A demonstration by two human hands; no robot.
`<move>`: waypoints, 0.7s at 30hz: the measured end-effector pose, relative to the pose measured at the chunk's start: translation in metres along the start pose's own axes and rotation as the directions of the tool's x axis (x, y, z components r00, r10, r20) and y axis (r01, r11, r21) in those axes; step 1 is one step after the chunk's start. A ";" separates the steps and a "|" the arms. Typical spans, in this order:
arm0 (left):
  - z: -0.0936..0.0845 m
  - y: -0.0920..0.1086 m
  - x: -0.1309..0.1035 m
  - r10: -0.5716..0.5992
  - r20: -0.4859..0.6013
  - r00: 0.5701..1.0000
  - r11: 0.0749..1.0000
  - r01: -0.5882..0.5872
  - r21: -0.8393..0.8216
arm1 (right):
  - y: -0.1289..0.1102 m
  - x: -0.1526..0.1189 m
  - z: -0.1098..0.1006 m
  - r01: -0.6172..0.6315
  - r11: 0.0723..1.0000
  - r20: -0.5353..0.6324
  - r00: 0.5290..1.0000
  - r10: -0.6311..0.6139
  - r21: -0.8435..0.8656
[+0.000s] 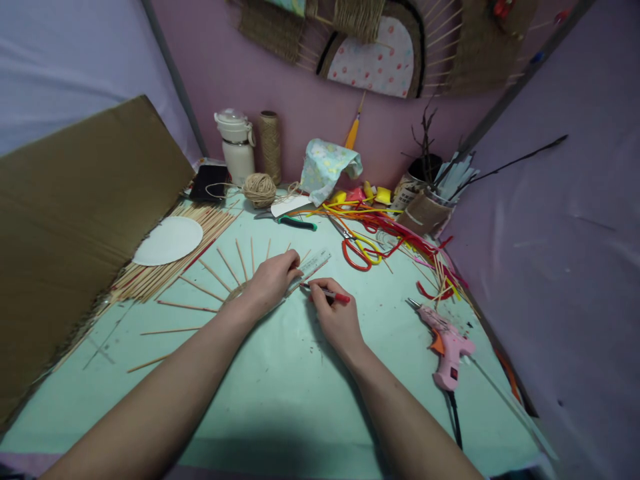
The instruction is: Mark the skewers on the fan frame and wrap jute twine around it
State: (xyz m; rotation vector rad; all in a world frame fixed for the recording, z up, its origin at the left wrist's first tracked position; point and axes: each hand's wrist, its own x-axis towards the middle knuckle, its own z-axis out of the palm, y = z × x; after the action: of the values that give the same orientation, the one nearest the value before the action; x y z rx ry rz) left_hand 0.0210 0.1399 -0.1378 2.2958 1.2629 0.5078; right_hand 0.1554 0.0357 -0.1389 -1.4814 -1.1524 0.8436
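My left hand (275,277) grips a clear ruler (316,261), which lies along a thin wooden stick. My right hand (336,320) holds a red pen (336,295) with its dark tip at the ruler's lower edge. Several thin sticks (215,273) fan out like rays from a round piece on the table. That round piece (237,291) is mostly hidden under my left hand and forearm.
On the right lie a pink glue gun (447,343) with its cord and scissors (360,252). Behind are green-handled pliers (297,223), a twine ball (259,190) and a white bottle (237,150). Loose sticks (165,273), a white disc (170,240) and a cardboard sheet (75,213) occupy the left.
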 end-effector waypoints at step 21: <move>-0.005 0.008 -0.001 -0.038 0.030 0.999 0.999 0.038 -0.013 | 0.000 0.000 0.000 0.000 1.000 0.013 1.000 0.001 -0.019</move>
State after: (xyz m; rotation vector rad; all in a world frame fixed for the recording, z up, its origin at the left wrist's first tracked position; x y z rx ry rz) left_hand 0.0230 0.1364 -0.1295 2.2553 1.2826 0.4666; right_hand 0.1549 0.0357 -0.1387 -1.4937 -1.1728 0.8463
